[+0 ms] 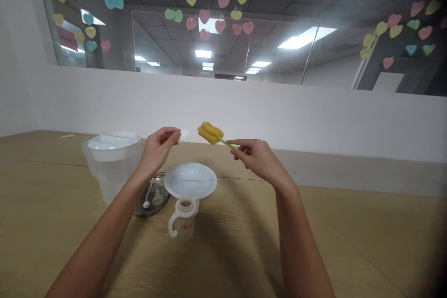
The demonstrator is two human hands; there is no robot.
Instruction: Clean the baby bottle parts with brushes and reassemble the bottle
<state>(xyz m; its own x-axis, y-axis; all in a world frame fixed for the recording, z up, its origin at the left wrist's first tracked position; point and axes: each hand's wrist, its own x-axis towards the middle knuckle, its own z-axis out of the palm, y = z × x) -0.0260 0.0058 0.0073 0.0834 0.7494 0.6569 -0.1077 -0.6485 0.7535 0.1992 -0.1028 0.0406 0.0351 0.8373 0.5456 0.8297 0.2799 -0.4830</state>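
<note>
My right hand (256, 156) pinches the green stick of a sponge bottle brush (210, 133), whose ribbed yellow head points left, above the table. In my left hand (162, 144), thumb and fingers are closed on a small, thin white piece (183, 135); its kind is unclear. Below and between my hands lies a white bowl (190, 181). Nearer to me stands an open baby bottle (185, 219) with white side handles and red lettering. Partly behind my left forearm, a metal tray (148, 209) carries a clear nipple (157, 197) and a straw piece with a round white end (146, 204).
A large translucent pitcher (117, 167) with a white lid stands left of the tray, close to my left forearm. The wooden table (244, 251) meets a white wall (244, 107), with a window above bearing heart-shaped notes. A small flat piece (67, 136) lies at the back left.
</note>
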